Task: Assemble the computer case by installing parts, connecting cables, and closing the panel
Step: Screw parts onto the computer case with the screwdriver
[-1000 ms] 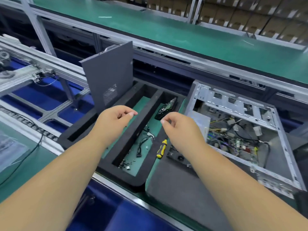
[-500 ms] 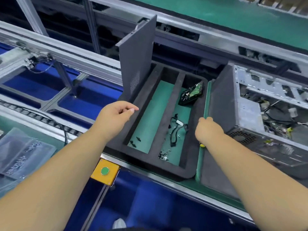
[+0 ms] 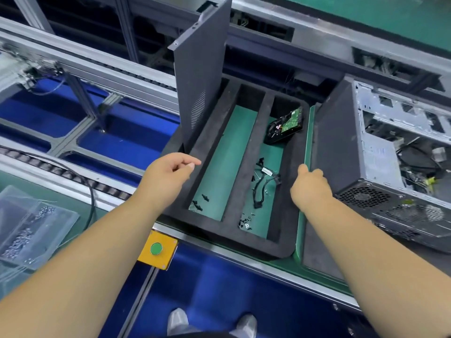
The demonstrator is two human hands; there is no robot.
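The open computer case (image 3: 380,152) lies on its side at the right, wires showing inside. Left of it a black foam tray (image 3: 246,152) holds a hard drive (image 3: 285,125), a black cable (image 3: 263,181), small screws (image 3: 246,220) and black clips (image 3: 199,203). The grey side panel (image 3: 202,81) stands upright in the tray's left slot. My left hand (image 3: 168,174) hovers over the tray's left rim, fingers loosely curled, holding nothing. My right hand (image 3: 311,189) curls down into the green gap between tray and case, over where the yellow screwdriver lay. The hand hides the tool.
A yellow box with a green button (image 3: 157,250) sits on the conveyor's front rail. Clear bags of screws (image 3: 29,225) lie at the far left beside a black cord (image 3: 91,191). Metal conveyor rails run behind the tray.
My right hand dropped from above the tray into the gap at the screwdriver and stays there. My left hand kept its pose. The view swung left and down.
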